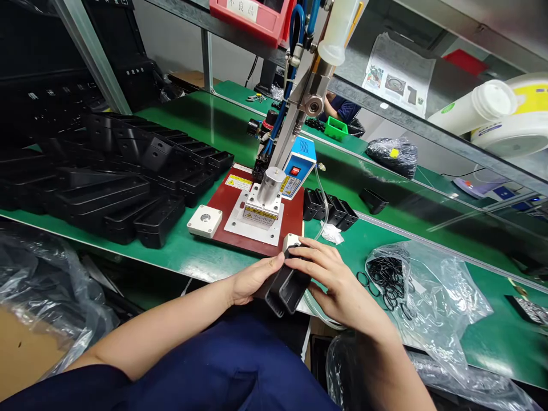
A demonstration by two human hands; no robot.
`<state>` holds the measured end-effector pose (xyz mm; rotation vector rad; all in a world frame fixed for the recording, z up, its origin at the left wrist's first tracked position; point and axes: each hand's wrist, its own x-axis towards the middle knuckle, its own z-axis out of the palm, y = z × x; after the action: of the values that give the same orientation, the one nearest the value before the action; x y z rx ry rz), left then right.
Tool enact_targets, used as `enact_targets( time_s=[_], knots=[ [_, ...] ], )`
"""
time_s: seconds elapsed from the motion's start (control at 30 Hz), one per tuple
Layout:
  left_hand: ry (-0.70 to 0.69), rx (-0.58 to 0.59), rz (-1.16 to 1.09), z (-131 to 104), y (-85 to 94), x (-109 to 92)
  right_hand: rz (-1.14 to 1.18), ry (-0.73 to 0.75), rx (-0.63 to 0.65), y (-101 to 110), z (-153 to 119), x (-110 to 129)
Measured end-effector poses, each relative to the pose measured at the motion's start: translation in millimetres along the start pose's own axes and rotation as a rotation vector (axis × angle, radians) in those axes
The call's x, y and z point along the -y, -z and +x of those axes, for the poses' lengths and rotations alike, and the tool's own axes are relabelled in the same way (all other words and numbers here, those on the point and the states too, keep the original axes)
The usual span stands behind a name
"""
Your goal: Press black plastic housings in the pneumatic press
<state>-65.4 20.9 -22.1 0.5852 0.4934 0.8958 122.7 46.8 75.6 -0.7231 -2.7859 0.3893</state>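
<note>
In the head view a black plastic housing [293,288] is tilted in front of my body, its hollow side facing me. My left hand [254,279] grips it from the left, thumb on its upper end. The fingers of my right hand [336,279] lie over its upper right edge and are closed on it. Whether it is one piece or two side by side, I cannot tell. Just beyond it stands a small pneumatic press [268,194] on a red-brown base [222,234]. A white button box [205,221] sits at its left corner; another [291,241] is partly behind my fingers.
Many black housings [107,200] are piled on the green bench [192,251] at left. Smaller black parts [329,208] stand right of the press, near a blue control box [299,165]. A clear bag of black rings [387,274] lies at right. Shelf [428,140] overhead.
</note>
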Motion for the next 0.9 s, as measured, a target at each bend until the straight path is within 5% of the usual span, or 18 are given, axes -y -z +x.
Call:
enact_targets(
  time_s=[0.37, 0.9],
  knots=[
    [-0.1, 0.081, 0.286, -0.7, -1.5, -6.4, 0.043, 0.001, -0.019, -16.5, -5.2, 3.2],
    [-0.049, 0.1, 0.23, 6.8, -5.5, -4.2, 0.088, -0.039, -0.118, -40.1, -13.6, 8.3]
  ],
)
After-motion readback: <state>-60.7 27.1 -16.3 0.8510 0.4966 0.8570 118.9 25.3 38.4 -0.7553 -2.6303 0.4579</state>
